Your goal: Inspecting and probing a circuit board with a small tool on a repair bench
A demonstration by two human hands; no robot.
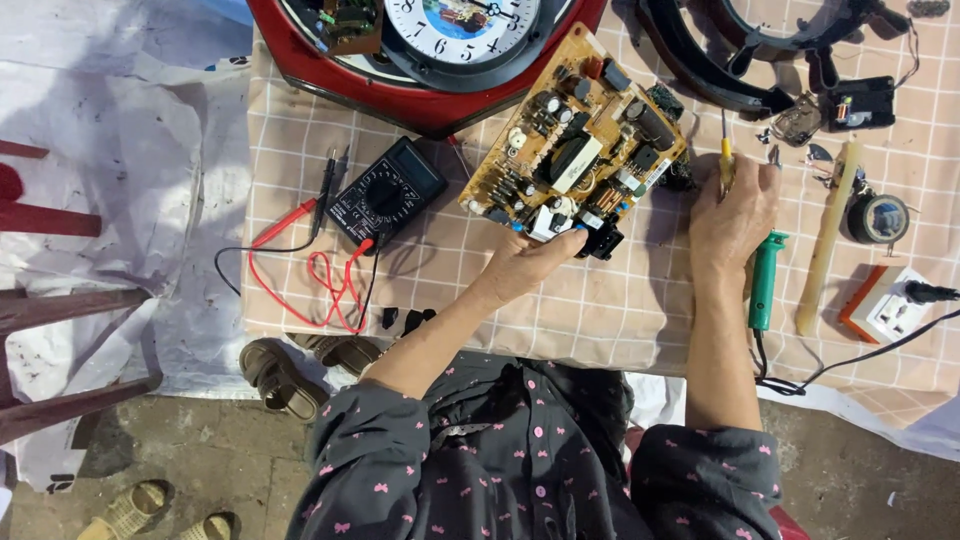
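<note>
My left hand grips the tan component-crowded circuit board by its near edge, steadily; right hand pinches a yellow-handled screwdriver.

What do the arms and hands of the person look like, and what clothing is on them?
Both forearms are bare. The left hand and right hand wear no gloves, and no rings or watch can be seen. The dark grey sleeves, dotted with small pink bow shapes, are pushed up near the elbows.

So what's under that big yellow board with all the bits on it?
The checked cloth lies under the circuit board. The left hand grips its near edge. Anything directly beneath is covered.
</note>
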